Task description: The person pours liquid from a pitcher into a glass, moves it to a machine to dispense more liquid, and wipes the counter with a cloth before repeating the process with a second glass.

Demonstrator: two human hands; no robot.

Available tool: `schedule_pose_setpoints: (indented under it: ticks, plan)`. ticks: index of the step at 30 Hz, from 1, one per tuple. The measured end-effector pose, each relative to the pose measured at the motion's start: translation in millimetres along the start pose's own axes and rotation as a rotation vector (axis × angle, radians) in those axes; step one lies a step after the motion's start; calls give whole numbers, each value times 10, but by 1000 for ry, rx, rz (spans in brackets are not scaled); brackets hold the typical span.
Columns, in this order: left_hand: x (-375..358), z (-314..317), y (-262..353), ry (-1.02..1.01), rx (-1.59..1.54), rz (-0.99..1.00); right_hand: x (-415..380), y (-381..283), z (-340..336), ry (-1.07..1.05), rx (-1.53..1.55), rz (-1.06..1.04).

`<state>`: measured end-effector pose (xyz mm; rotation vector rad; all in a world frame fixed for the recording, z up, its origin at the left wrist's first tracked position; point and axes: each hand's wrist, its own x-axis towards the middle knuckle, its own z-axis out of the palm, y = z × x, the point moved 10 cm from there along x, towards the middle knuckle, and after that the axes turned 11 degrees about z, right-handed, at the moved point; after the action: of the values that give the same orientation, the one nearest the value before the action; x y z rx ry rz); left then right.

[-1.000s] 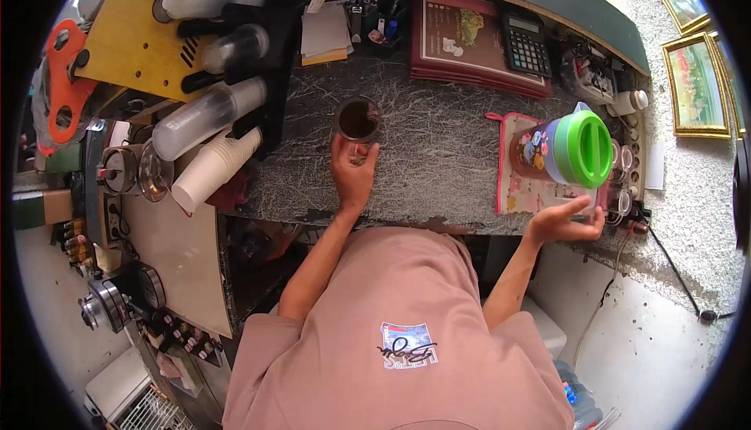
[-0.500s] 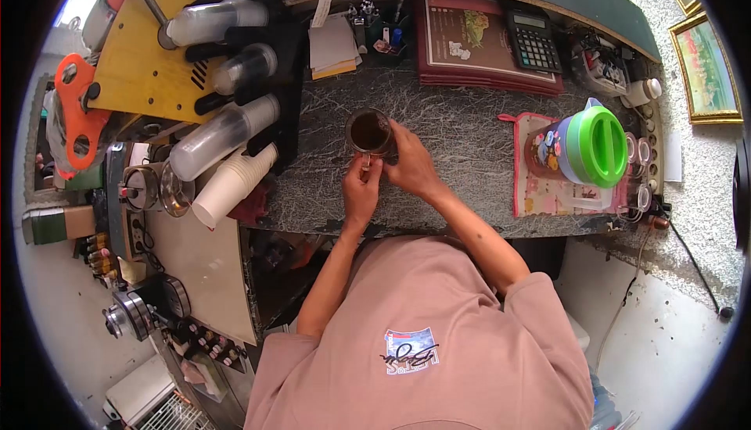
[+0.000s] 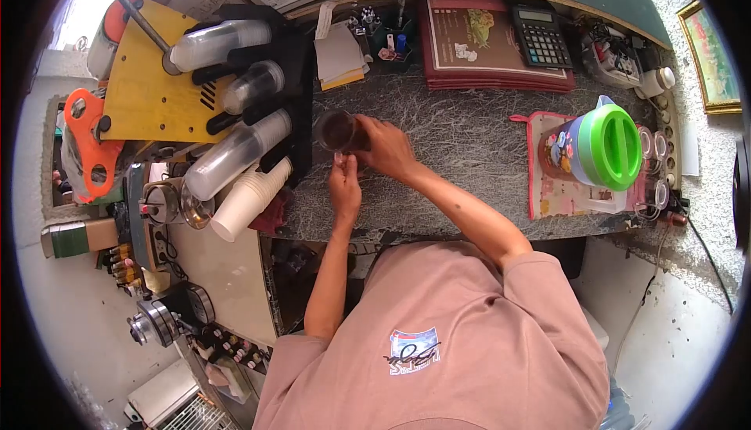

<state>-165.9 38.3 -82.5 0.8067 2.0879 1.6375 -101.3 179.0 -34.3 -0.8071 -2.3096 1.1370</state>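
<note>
A glass mug (image 3: 334,128) with dark liquid is held between my two hands over the dark, scratched-looking counter (image 3: 461,156). My left hand (image 3: 344,184) pinches the mug's handle on the side facing me. Around the mug's right side, my right hand (image 3: 387,148) has its fingers closed on the glass. The mug seems tilted a little to the left, though its exact lean is hard to tell. Fingers hide part of the handle and the right wall.
Left of the mug, a black holder carries stacked clear plastic cups (image 3: 242,152) and paper cups (image 3: 250,199). A green-lidded pitcher (image 3: 610,145) stands on a pink cloth (image 3: 540,195) to the right. Behind lie red-brown menus (image 3: 485,39), a calculator (image 3: 541,37) and papers (image 3: 340,55).
Both hands have carried the mug to the left, closer to the stacked cups, and its opening has turned. The whole view has shifted slightly as well.
</note>
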Motion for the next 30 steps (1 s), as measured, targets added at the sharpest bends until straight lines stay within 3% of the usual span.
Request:
schedule_pose_setpoints:
  ticks: [16, 20, 23, 24, 25, 28, 30]
  plan:
    - [311, -467, -310, 135, -77, 36, 152, -13, 381, -17, 77, 21]
    - [147, -456, -450, 122, -131, 44, -416, 242, 11, -73, 212, 43]
    - [-95, -499, -377, 287, -137, 81, -955, 527, -559, -195, 291, 120]
    - [-196, -488, -312, 313, -127, 61, -1152, 752, -793, -170, 307, 269]
    - [-285, -418, -303, 283, -147, 50, -1383, 974, -1015, -141, 325, 418]
    - [-525, -302, -154, 313, -76, 126, -2141, 1289, -2122, 438, 225, 481]
    - [-622, -136, 147, 210, 229, 268, -2759, 1576, -2727, 775, 174, 505]
